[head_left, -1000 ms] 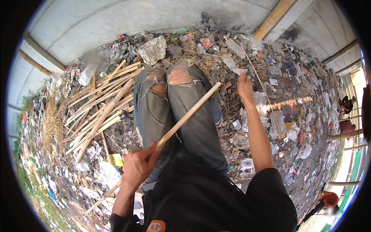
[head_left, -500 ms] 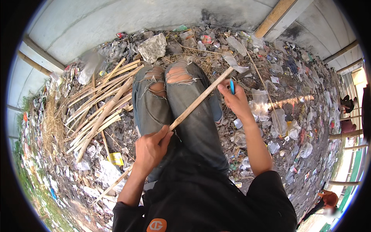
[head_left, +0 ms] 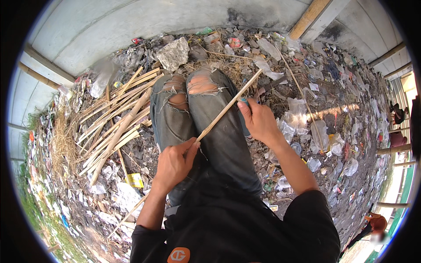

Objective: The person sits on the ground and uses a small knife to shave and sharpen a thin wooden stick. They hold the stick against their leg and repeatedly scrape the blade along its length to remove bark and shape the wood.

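A long bamboo strip (head_left: 230, 106) slants across my jeans, its far end beyond my right knee. My left hand (head_left: 175, 164) grips it over my lap, thumb on top. The strip's thinner tail passes under my left forearm toward the lower left. My right hand (head_left: 262, 123) is closed around a small blue cutter (head_left: 244, 100), held against the strip's upper part. Only a bit of the cutter shows; its blade is hidden. Left of my knees lies a pile of split bamboo strips (head_left: 116, 127).
Litter and plastic scraps cover the ground (head_left: 307, 175). A rock (head_left: 173, 54) lies beyond my knees, before a grey wall (head_left: 153, 19). Past my right hand is a dark, flat, blade-like thing (head_left: 272, 85). Dry straw (head_left: 61, 131) lies left; another person (head_left: 376, 222) is at the far right.
My right hand has moved in left and slightly down, bringing the blue cutter from beside the strip onto it. The strip's far end has shifted slightly up and left.
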`<action>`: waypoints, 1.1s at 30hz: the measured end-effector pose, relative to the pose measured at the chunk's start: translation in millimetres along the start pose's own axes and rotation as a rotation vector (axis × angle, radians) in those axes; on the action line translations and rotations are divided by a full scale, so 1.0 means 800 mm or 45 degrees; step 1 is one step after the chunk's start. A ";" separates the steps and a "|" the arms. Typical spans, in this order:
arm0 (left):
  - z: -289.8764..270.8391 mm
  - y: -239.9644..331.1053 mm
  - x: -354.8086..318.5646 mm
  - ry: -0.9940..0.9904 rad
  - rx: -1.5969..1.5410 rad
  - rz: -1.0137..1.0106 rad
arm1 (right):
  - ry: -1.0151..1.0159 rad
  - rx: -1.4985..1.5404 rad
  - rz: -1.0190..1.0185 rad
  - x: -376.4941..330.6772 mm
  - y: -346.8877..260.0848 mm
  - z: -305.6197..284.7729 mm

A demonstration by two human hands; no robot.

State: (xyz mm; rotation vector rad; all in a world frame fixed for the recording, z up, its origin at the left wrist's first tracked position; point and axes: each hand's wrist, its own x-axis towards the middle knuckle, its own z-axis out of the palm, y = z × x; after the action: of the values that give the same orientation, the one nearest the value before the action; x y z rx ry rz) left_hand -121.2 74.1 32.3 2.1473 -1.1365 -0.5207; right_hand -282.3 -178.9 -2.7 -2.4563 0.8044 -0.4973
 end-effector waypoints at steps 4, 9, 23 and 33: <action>0.000 0.002 0.002 -0.012 -0.016 -0.015 | -0.072 0.017 0.076 0.019 0.013 -0.013; 0.000 0.002 0.009 -0.030 -0.066 -0.022 | -0.132 -0.070 -0.072 -0.011 -0.012 0.007; 0.011 0.024 0.040 -0.132 -0.006 -0.048 | -0.220 0.006 -0.001 -0.006 -0.049 0.003; 0.023 0.026 0.040 -0.030 0.210 0.012 | -0.266 -0.072 -0.074 0.009 -0.032 0.003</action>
State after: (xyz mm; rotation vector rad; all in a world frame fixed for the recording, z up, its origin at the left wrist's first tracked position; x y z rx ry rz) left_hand -127.0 32.4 32.6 2.2799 -1.2396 -0.4636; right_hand -264.1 -164.3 11.1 -2.5370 0.6714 -0.2351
